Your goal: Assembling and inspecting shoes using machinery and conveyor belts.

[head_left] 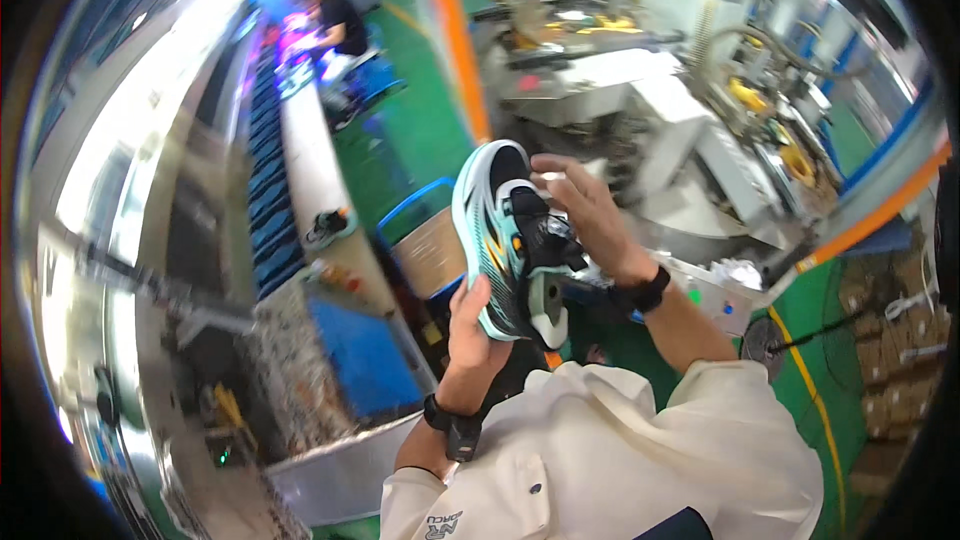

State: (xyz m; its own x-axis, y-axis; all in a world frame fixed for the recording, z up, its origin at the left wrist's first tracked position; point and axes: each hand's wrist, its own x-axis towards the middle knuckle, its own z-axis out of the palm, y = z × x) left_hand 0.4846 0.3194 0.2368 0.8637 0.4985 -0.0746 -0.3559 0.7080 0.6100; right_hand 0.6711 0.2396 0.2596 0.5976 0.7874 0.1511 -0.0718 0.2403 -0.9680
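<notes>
A sneaker (487, 240) with a white and mint sole and a black upper is held up in front of my chest, its toe pointing away from me. A grey-green block with a hole (546, 292), seemingly a shoe last, shows in its opening near the heel. My left hand (474, 330) grips the sole side at the heel end; some of its fingers are hidden under the shoe. My right hand (592, 212) is open beside the toe and laces, fingers stretched out. Its fingertips are close to the toe, and I cannot tell whether they touch.
On the left runs a long conveyor line (275, 180) with another shoe (328, 227) on its side ledge. A co-worker (338, 25) sits farther along it. A cardboard-topped blue cart (430, 252) stands beyond my hands. Machinery (690, 130) fills the right, near an orange post (455, 40).
</notes>
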